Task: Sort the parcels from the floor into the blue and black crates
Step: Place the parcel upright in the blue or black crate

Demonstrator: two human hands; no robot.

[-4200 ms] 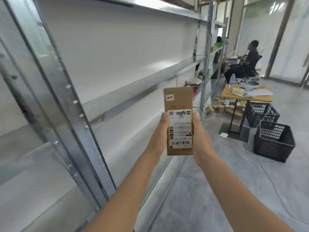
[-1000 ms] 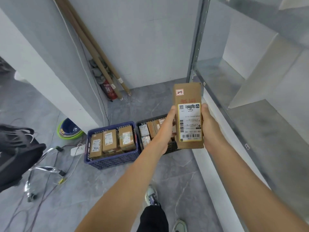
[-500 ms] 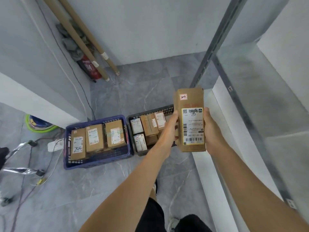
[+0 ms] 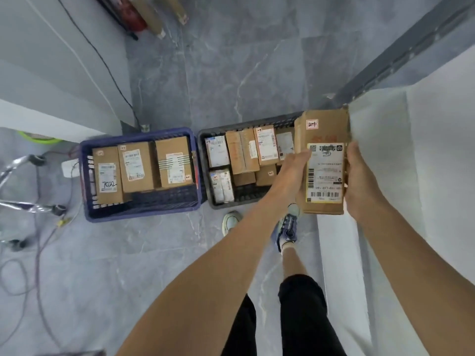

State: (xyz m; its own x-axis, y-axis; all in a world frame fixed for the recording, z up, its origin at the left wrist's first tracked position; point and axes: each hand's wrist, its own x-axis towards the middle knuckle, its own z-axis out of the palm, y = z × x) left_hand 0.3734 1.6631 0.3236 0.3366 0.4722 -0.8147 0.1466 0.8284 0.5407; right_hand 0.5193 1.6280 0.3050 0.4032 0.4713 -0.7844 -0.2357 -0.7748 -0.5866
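I hold a tall brown cardboard parcel (image 4: pixel 322 140) with a white shipping label upright in front of me. My left hand (image 4: pixel 291 173) grips its left edge and my right hand (image 4: pixel 359 181) grips its right edge. It hangs over the right end of the black crate (image 4: pixel 209 201), which holds several small parcels. To the left stands the blue crate (image 4: pixel 141 214) with three larger brown parcels inside. Both crates sit side by side on the grey floor.
A white shelf base (image 4: pixel 385 176) and a metal rack upright (image 4: pixel 385 55) run along the right. A white wall (image 4: pixel 51 73) is at the left, with cables (image 4: pixel 33 253) and a metal frame (image 4: pixel 20 204) on the floor. My feet (image 4: pixel 286 227) stand just before the black crate.
I have walked closer to the crates and look more steeply down at them. The parcel stays in both hands and now hangs over the black crate's right end.
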